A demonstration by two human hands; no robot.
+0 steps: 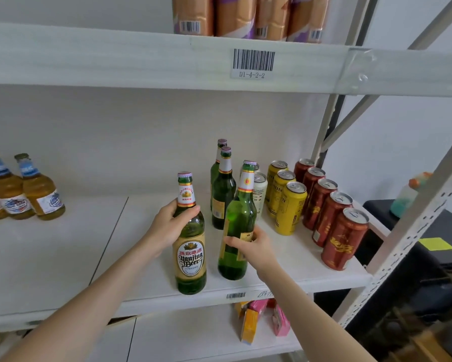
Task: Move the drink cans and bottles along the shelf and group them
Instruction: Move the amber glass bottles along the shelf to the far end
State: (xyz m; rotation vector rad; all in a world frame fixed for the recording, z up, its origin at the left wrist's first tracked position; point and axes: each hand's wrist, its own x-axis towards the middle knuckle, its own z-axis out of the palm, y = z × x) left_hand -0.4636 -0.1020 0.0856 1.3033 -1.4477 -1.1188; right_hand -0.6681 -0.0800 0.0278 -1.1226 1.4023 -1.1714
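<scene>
My left hand (pixel 167 226) grips the shoulder of a green Yanjing beer bottle (pixel 190 262) standing near the front edge of the white shelf (pixel 63 257). My right hand (pixel 253 246) holds a second green bottle (pixel 239 223) around its middle, tilted slightly, just to the right. Two more green bottles (pixel 222 194) stand behind it. Further right stand white cans (pixel 260 194), a row of yellow cans (pixel 289 207) and a row of red cans (pixel 332 223). Amber bottles with blue labels (pixel 40 189) stand at the far left.
An upper shelf (pixel 141 58) carries orange and purple packs (pixel 235 17). The grey shelf upright (pixel 413 231) borders the red cans on the right. Coloured boxes (pixel 259 320) lie on the shelf below. A dark table with a yellow note (pixel 435 243) stands beyond.
</scene>
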